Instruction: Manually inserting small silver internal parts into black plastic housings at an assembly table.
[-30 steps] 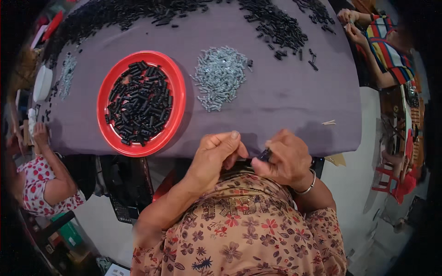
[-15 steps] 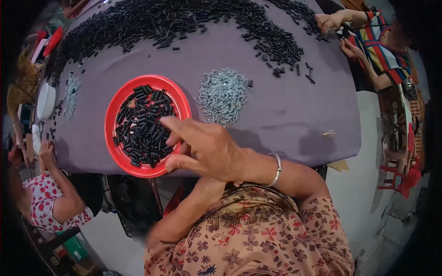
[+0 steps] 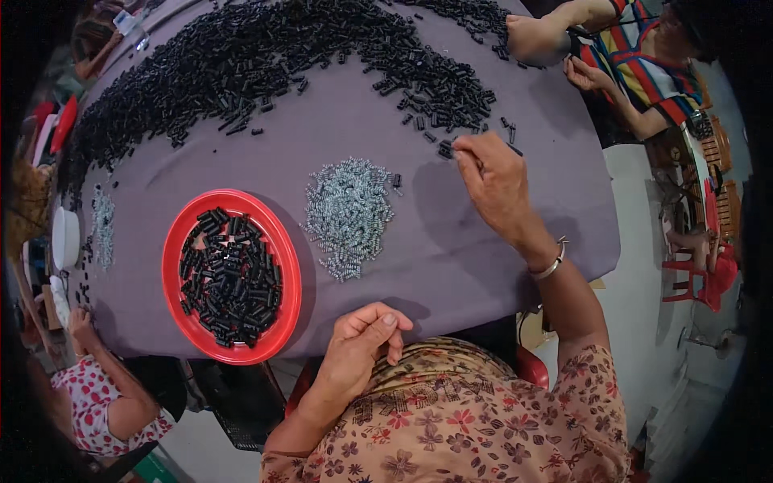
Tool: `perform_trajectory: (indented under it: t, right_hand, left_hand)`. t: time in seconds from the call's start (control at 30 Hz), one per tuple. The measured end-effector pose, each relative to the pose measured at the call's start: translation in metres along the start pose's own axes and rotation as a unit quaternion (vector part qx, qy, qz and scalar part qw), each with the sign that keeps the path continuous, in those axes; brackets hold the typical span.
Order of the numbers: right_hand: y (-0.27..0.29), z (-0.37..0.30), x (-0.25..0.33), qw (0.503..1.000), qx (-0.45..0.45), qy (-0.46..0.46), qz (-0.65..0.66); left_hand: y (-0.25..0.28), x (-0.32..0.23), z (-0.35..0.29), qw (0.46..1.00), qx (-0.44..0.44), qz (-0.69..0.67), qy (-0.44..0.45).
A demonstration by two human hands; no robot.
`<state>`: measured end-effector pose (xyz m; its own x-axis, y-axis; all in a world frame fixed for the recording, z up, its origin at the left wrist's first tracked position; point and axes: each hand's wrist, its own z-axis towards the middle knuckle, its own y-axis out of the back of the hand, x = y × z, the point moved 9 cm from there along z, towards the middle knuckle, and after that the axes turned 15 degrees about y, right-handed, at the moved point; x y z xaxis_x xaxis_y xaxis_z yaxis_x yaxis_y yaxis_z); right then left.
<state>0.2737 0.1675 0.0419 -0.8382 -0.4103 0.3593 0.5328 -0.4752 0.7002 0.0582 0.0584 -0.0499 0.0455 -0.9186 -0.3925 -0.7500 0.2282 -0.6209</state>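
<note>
My right hand [image 3: 495,181] reaches over the table, its fingers drawn together at the near edge of the heap of small black cylindrical pieces [image 3: 290,56]. Its fingertips meet a few stray black pieces [image 3: 445,148]; whether one is pinched I cannot make out. Close to my body, at the table's near edge, my left hand [image 3: 358,346] is closed, thumb pressed against curled fingers. What it may hold is hidden. Between the hands and a red plastic basin [image 3: 291,282] lies a pile of small silvery coil springs [image 3: 350,213]. More black pieces [image 3: 233,282] fill the basin.
A purple-grey cloth [image 3: 451,266] covers the table. At the left edge are a white bowl [image 3: 66,238] and a smaller spring pile [image 3: 102,225]. A co-worker in a striped shirt [image 3: 644,64] works at the far right, another in a dotted top [image 3: 101,394] at the left.
My right hand has left the basin's side and moved right and away, to the stray black pieces. My left hand, earlier mostly hidden beneath it, now shows. The view has shifted.
</note>
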Motion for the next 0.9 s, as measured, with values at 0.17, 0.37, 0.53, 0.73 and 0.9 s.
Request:
perform_trajectory:
  t: [0.17, 0.37, 0.53, 0.73, 0.9]
  right_hand:
    - [-0.021, 0.027, -0.003, 0.999, 0.041, 0.018, 0.018]
    - [-0.053, 0.018, 0.023, 0.987, 0.123, 0.068, 0.084]
    - [-0.065, 0.009, 0.032, 0.982, 0.142, 0.090, 0.084]
    - [-0.059, 0.006, 0.036, 0.983, 0.136, 0.109, 0.049]
    - [-0.047, -0.013, 0.039, 0.949, 0.111, -0.075, 0.285]
  left_hand:
    - [0.003, -0.002, 0.000, 1.000, -0.004, -0.001, 0.006]
    - [0.004, -0.002, 0.001, 1.000, 0.004, -0.004, 0.006]
    - [0.004, -0.001, -0.002, 1.000, -0.007, 0.005, 0.018]
    - [0.004, 0.003, -0.001, 1.000, -0.012, 0.016, 0.012]
    - [0.004, -0.011, -0.004, 0.996, -0.039, 0.037, -0.070]
